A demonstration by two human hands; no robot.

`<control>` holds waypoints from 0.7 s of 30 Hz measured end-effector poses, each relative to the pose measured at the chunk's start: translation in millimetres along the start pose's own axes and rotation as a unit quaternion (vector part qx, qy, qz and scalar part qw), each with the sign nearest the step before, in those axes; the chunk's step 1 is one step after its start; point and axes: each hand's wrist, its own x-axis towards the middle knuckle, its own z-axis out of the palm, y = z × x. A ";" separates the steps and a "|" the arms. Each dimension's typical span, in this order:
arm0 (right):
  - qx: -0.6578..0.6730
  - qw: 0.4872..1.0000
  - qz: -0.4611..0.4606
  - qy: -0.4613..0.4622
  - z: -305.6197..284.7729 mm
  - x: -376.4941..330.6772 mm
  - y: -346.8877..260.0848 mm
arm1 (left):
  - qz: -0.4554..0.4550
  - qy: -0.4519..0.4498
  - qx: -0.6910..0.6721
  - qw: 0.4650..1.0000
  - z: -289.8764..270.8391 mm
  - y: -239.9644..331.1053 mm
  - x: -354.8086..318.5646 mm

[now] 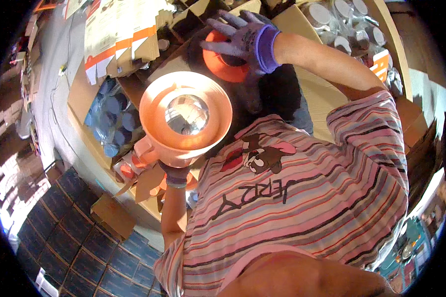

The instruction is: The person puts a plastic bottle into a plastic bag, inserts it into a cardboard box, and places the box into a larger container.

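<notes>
A large orange round plastic housing (146,101) with a side handle is in front of me, its wide mouth facing up. A shiny silver dome sits in its centre. My left hand (176,175), in a dark glove, is underneath and holds it; most of the fingers are hidden. My right hand (243,42), in a grey-purple glove with a purple cuff, lies over a darker orange round piece (228,73). Its fingers are spread across that piece's far side, beyond the housing. Part of the piece is hidden by the hand.
Clear-bagged round parts (115,116) fill a carton on the left. More bagged pale round parts (339,22) stand at the far right. Flattened printed cartons (119,37) are stacked at the far left. Many dark boxes (79,237) cover the lower left; a cardboard flap (314,74) lies beside my right arm.
</notes>
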 end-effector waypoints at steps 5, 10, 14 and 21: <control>-0.005 0.995 0.012 -0.102 -22.0 8.7 -2.9 | -0.098 0.047 -0.246 0.963 22.8 27.3 8.2; 0.160 0.986 -0.009 0.051 -47.8 -12.3 41.8 | -0.139 -0.058 -0.784 0.602 13.5 17.4 31.1; 0.494 0.840 -0.204 0.093 -64.3 -33.5 23.5 | -0.213 0.010 -0.696 0.686 8.4 26.3 42.9; 0.348 0.913 -0.198 0.078 -56.2 -34.4 -3.5 | -0.238 0.030 -0.665 0.708 2.4 32.0 49.0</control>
